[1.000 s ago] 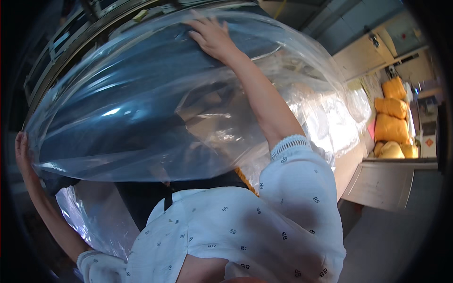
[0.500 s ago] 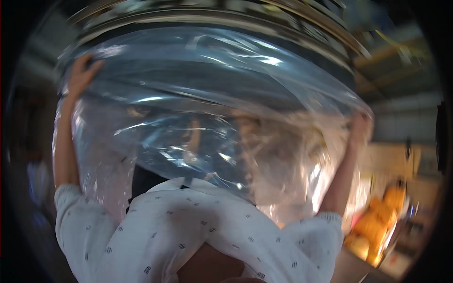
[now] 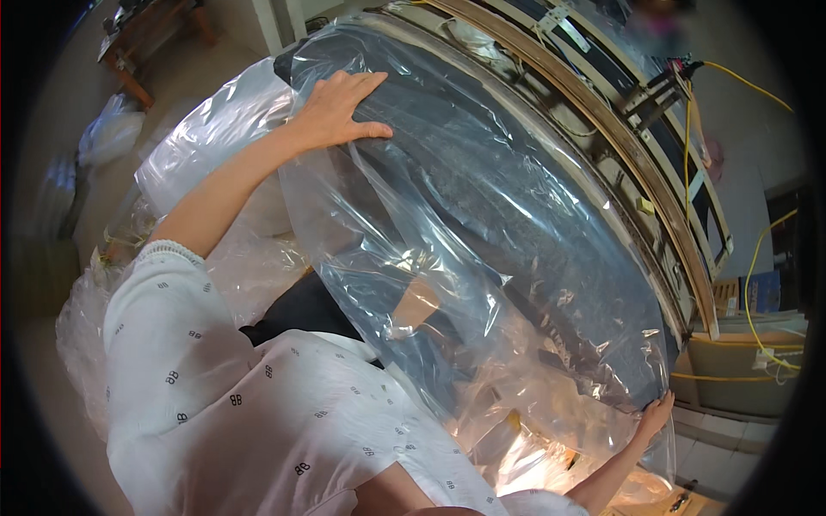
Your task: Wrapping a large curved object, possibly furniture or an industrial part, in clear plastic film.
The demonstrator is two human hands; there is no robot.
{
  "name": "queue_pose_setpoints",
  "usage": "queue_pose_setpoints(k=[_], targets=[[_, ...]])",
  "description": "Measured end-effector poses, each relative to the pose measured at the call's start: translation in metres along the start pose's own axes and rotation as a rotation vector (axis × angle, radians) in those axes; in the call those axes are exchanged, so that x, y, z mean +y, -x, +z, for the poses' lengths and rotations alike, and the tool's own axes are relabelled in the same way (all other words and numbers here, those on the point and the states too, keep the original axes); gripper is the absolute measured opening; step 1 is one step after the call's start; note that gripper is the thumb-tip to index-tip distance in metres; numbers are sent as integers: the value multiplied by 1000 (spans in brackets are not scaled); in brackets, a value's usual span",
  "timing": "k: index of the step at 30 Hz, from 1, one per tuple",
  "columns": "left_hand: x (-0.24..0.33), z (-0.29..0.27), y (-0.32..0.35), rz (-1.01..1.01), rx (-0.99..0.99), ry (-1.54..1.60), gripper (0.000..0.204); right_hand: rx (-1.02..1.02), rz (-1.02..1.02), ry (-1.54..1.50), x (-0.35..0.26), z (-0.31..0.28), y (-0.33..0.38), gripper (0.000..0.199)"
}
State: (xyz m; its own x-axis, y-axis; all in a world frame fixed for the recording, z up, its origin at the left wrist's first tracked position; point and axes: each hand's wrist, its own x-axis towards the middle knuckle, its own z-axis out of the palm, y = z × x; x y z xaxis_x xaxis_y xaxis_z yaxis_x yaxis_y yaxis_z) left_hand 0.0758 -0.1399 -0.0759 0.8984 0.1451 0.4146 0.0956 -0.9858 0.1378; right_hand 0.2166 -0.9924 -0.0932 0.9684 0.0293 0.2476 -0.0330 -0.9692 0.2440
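Observation:
A wide sheet of clear plastic film [image 3: 430,249] spreads across a dark flat surface [image 3: 499,185] in front of me and hangs down its near side toward my body. My left hand [image 3: 340,112] rests on the film near the far left end, fingers spread and thumb apart. At the right end, my right hand [image 3: 656,415] is closed at the film's edge; its fingertips are partly hidden. Wrinkles and bright reflections run over the film between the two hands.
A long wood-and-metal frame [image 3: 602,129] runs along the far side. Yellow cables [image 3: 757,292] hang at the right. More crumpled plastic [image 3: 95,318] lies at my left, with a wooden table [image 3: 142,43] farther off. Another person [image 3: 658,26] is partly visible, blurred, at the far right.
My view has turned, so the surface now slants down to the right. The film, stretched wide between my raised hands before, lies lower on the dark surface. My left hand has come onto it.

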Motion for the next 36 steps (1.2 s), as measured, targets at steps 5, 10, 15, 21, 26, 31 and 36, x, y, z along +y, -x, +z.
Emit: queue_pose_setpoints(k=[5, 10, 15, 21, 26, 31, 36], targets=[[-29, -27, -26, -486, -114, 19, 79, 75, 14, -609, -88, -32, -16, 44], [-54, -28, -66, -527, -385, -437, 73, -86, 24, -355, -106, -36, -18, 52], [-105, -5, -56, -151, -400, 17, 91, -253, 215, -511, -48, 0, -34, 62], [-103, 6, -31, -99, -306, -42, 94, -271, 374, -844, 4, 36, -67, 72], [-97, 38, -58, -251, 30, 136, 74, -265, 422, -1023, 12, 38, -101, 60], [-93, 52, -60, -166, 56, -153, 79, 143, 168, -401, -60, -5, -112, 41], [-96, 46, -55, -182, 68, -171, 80, 211, -172, -247, -130, 7, -66, 59]])
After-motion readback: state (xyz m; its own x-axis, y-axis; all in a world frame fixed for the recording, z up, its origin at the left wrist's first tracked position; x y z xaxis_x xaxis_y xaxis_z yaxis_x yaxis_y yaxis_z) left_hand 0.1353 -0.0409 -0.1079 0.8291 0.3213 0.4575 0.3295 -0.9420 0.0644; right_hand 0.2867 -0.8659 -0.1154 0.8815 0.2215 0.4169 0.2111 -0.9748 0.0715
